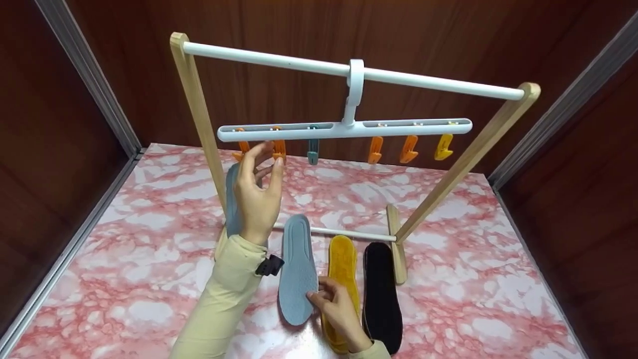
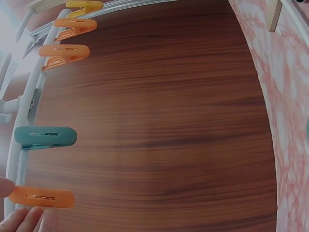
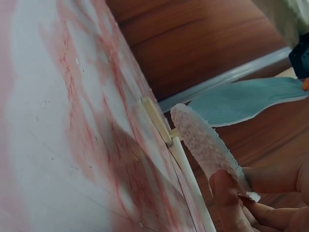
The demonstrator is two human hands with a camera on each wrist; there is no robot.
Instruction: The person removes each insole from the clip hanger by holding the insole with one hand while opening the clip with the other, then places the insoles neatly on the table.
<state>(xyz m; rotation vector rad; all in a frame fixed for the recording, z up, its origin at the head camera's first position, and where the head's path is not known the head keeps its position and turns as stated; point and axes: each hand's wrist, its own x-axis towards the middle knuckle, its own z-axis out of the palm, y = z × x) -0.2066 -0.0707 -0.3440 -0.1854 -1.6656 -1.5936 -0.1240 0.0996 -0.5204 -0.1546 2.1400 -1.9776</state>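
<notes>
My left hand [image 1: 258, 199] is raised at the left half of the white hanger [image 1: 299, 133]. Its thumb and fingers lie on either side of the second orange clip [image 2: 43, 197], touching it. A grey-blue insole [image 1: 232, 199] hangs beneath the leftmost orange clip [image 1: 242, 146], partly hidden behind this hand. Lower down, my right hand [image 1: 341, 306] pinches another grey-blue insole [image 1: 297, 269] by the edge near its wider lower end. In the right wrist view that insole tilts up, its pale textured side [image 3: 198, 137] showing.
The hanger hooks on the white top rail [image 1: 423, 82] of a wooden stand. A teal clip [image 1: 313, 149], two orange clips and a yellow clip [image 1: 443, 147] hang farther right. A yellow insole [image 1: 343, 259] and a black insole [image 1: 381, 299] lie on the pink marbled surface [image 1: 458, 279].
</notes>
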